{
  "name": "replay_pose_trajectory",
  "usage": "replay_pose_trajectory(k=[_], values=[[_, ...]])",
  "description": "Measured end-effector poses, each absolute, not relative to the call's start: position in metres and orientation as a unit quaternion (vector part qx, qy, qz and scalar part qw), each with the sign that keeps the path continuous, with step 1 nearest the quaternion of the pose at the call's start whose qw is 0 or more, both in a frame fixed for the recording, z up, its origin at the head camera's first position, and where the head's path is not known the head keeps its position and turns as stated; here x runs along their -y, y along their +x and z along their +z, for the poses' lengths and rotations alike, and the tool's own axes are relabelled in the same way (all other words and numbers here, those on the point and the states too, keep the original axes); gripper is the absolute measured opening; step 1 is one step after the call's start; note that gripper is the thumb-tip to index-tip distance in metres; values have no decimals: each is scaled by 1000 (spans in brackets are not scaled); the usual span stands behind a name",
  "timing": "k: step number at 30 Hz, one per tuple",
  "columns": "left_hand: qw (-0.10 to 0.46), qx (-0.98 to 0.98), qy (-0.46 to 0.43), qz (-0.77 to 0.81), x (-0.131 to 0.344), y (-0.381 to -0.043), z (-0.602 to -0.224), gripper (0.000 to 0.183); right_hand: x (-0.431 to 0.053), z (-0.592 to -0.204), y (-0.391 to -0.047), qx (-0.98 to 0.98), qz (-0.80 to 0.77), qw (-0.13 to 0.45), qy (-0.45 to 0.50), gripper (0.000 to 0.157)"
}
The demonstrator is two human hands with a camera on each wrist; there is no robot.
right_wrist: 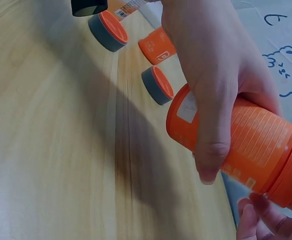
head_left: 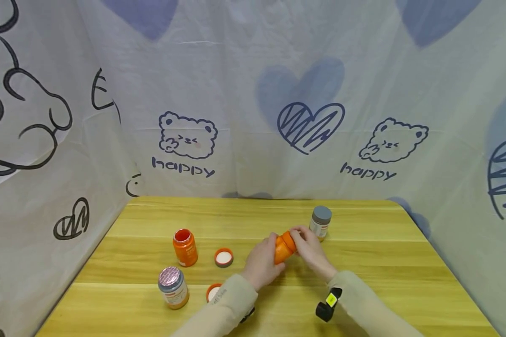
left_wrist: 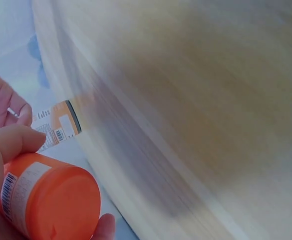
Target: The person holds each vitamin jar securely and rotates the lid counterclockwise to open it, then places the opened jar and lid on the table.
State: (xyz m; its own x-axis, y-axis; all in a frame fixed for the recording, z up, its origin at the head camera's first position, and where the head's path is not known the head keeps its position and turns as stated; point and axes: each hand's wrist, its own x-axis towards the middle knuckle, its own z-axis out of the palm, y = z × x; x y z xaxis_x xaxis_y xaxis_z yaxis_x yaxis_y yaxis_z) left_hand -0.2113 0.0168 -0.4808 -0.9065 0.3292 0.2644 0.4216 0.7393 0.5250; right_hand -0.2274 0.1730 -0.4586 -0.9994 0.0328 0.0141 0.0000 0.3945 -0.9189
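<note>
The left hand (head_left: 260,263) grips the orange bottle (head_left: 281,252), the right hand (head_left: 311,249) pinches its cap (head_left: 288,238), and I'd worry a slip might topple the grey-lidded jar (head_left: 320,223) far right.

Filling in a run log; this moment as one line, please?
left hand: grips orange bottle | right hand: holds its cap | uncapped orange bottle: upright on table

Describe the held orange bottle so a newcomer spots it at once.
Find the wooden table, then look to its middle. There the left hand grips the orange bottle, with the right hand at its upper end. Unlike the open orange bottle standing upright to the left, it is held tilted.
</note>
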Motion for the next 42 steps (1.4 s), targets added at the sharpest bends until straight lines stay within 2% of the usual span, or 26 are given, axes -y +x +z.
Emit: replay_pose_trajectory(k=[9, 19, 27, 37, 42], values=[[105, 952, -200, -205, -22, -206, -479, 60, -169, -454, -230, 881, 473, 21, 19, 30], [146, 961, -185, -142, -26, -206, -480, 59, -165, -446, -231, 906, 421, -35, 30, 37], [157, 966, -167, -117, -27, -204, -480, 58, -167, -447, -234, 911, 405, -73, 13, 48], [169, 963, -178, -115, -29, -204, -484, 59, -168, -450, -234, 936, 350, -48, 7, 52], [143, 962, -188, -138, -29, -203, -483, 56, -167, -453, -234, 935, 353, -37, -1, 51]])
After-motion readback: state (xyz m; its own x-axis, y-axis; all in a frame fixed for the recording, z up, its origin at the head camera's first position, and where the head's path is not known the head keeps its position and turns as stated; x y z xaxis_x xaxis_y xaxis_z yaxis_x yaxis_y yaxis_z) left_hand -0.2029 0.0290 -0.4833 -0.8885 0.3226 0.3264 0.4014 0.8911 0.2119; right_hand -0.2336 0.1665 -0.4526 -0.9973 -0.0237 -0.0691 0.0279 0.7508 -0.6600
